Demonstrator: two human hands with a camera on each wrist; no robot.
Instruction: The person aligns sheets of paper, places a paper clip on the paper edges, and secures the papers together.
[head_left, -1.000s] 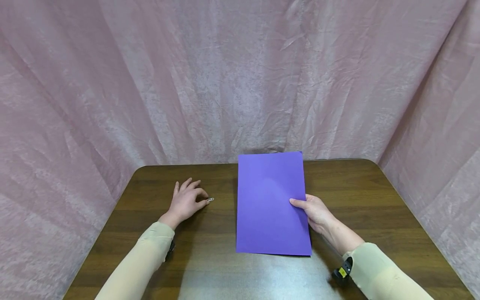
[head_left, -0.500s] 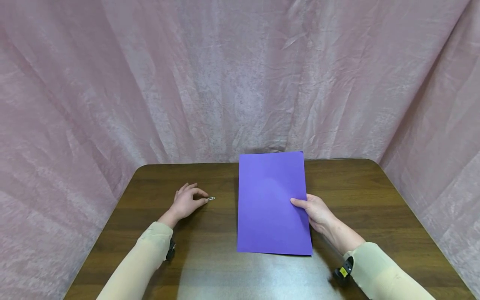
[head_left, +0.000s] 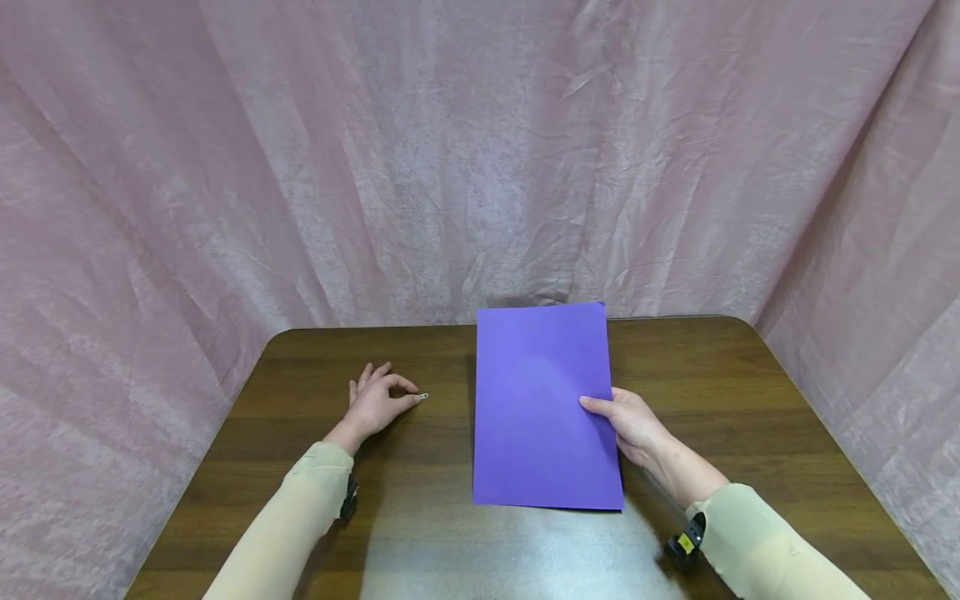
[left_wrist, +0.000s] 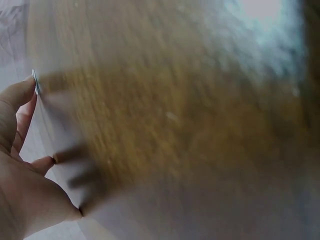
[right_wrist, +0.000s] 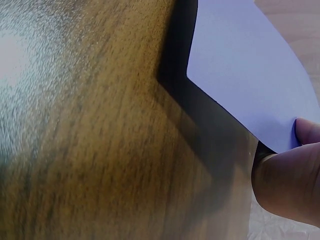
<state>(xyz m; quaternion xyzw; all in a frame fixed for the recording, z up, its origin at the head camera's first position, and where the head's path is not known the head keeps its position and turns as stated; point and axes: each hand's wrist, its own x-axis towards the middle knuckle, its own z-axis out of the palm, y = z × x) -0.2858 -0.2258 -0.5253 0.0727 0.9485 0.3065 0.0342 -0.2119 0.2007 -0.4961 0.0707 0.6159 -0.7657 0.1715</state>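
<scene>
Between thumb and forefinger, my left hand (head_left: 377,407) pinches a small pale paper clip (head_left: 423,396), over the left part of the table. The other fingers of that hand spread away from it. In the left wrist view the paper clip (left_wrist: 35,82) stands edge-on at the fingertips. My right hand (head_left: 637,429) grips the right edge of a purple sheet of paper (head_left: 543,400), thumb on top and the remaining fingers hidden beneath. Seen from the right wrist, the near corner of the purple sheet (right_wrist: 235,65) is lifted off the table and casts a shadow below.
A brown wood-grain table (head_left: 300,375) with rounded far corners lies under both hands. Pink velvet curtain (head_left: 450,167) hangs behind its far edge and along the sides. A bright light reflection (head_left: 495,558) shows on the table in front of the sheet.
The left hand shifts very slightly and turns the paper clip a little in its fingertips; less of the clip shows now. The right hand and the purple sheet stay in place.
</scene>
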